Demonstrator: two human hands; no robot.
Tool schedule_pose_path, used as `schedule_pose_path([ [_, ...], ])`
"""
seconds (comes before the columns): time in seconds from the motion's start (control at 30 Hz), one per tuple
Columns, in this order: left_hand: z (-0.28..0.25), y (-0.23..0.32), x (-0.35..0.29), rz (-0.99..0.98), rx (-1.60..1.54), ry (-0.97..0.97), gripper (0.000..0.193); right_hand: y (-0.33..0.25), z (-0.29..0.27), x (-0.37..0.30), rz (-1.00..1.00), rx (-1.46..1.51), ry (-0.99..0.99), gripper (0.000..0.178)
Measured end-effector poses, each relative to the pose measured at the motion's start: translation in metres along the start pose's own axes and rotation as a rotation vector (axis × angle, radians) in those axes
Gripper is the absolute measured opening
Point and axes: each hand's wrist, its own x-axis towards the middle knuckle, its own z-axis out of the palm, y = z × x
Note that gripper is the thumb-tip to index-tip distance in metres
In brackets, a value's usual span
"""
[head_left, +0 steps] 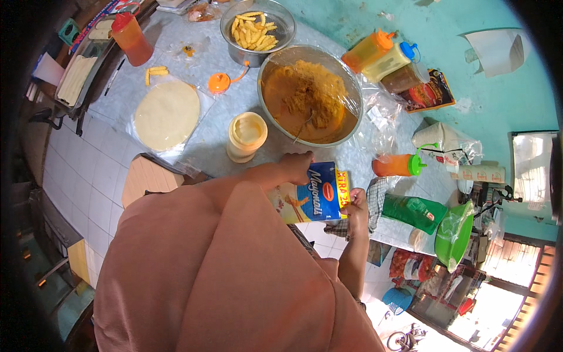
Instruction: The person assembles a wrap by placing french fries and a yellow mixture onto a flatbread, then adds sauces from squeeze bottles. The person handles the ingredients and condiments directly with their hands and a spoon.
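Note:
I hold a blue and yellow sauce pouch (311, 201) between both hands at the counter's near edge. My left hand (295, 166) grips its upper side. My right hand (355, 206) pinches its yellow end. Just beyond the pouch stands a large metal bowl (309, 97) of orange-brown shredded filling under clear plastic wrap, with a spoon handle in it. A cream lidded jar (247, 136) stands to the left of the bowl.
A metal strainer bowl of fries (256, 28), a flat round dough sheet (166, 114), an orange cap (219, 83) and several squeeze bottles (399, 165) crowd the grey counter (208, 141). A green bowl (454, 237) and green packet (417, 212) lie at right. Tiled floor is at left.

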Motion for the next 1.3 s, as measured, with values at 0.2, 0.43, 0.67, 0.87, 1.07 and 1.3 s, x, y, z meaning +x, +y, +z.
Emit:
schedule_pose_path([
  [0.2,-0.058,0.025,-0.054,0.14,-0.285,-0.245,0.038,-0.053,0.0,-0.023,0.195,0.037,-0.245,0.065],
  [0.43,-0.089,0.022,-0.134,0.036,-1.01,-0.397,0.037,-0.129,0.039,-0.022,0.407,-0.074,-0.525,0.063],
  [0.67,-0.105,0.009,-0.172,0.025,-1.051,-0.301,0.041,-0.208,0.111,-0.01,0.325,-0.348,-0.682,0.062],
  [0.87,-0.085,0.002,-0.17,0.036,-1.43,-0.071,0.046,-0.237,0.157,0.009,0.418,-0.522,-0.586,0.059],
  [1.07,-0.073,0.016,-0.161,0.197,-1.782,0.041,0.051,-0.236,0.177,0.029,0.431,-0.575,-0.478,0.049],
  [1.3,-0.069,0.017,-0.146,0.075,-1.753,0.134,0.048,-0.225,0.19,0.032,0.401,-0.425,-0.424,0.056],
])
